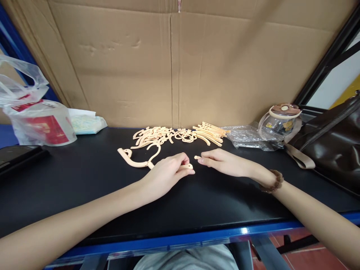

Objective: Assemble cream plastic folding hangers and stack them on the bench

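My left hand (168, 173) rests on the black table (84, 183), fingers closed on a cream plastic hanger (135, 159) whose curved arm runs out to the left. My right hand (222, 162) lies just to the right, fingertips pinched on a small cream plastic piece (197, 157). The two hands sit a few centimetres apart. Behind them lies a pile of cream hanger parts (165, 135) and a bundle of straight cream strips (210, 133).
A cardboard wall (180, 63) closes the back. A white plastic bag (36, 120) and a tissue pack (86, 123) stand at the left, a dark flat object (17, 155) at the far left. Clear wrapping (247, 137), a small lidded bottle (281, 120) and a brown leather bag (329, 146) lie at the right.
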{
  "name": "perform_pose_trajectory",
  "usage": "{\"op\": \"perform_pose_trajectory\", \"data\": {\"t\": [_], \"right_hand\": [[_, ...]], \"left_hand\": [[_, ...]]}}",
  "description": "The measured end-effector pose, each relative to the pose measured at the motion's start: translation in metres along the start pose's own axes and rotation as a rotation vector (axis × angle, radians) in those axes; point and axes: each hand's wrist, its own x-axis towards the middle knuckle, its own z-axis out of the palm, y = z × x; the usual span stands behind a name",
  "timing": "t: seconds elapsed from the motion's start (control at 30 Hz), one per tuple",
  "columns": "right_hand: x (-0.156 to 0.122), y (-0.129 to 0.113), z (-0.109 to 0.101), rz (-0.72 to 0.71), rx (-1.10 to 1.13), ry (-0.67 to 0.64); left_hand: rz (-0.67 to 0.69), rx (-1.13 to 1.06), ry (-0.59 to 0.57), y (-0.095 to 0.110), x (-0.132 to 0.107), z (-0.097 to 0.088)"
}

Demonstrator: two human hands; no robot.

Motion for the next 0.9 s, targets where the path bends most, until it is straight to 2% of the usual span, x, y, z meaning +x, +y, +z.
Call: {"op": "perform_pose_trajectory", "data": {"t": [0.13,0.4,0.67,0.9], "right_hand": [[0.0,-0.005,0.005,-0.079,0.004,-0.018],[-0.003,-0.009,0.008,-0.154,0.035,0.032],[-0.003,-0.009,0.016,-0.167,0.076,0.002],[-0.006,-0.015,0.019,-0.208,-0.228,0.0]], "left_hand": [[0.038,0.005,0.022,0.004,-0.001,0.001],[0.125,0.089,0.056,0.006,-0.002,-0.001],[0.131,0.026,0.012,0.002,-0.002,-0.001],[0.109,0.063,-0.079,0.001,-0.004,0.0]]}}
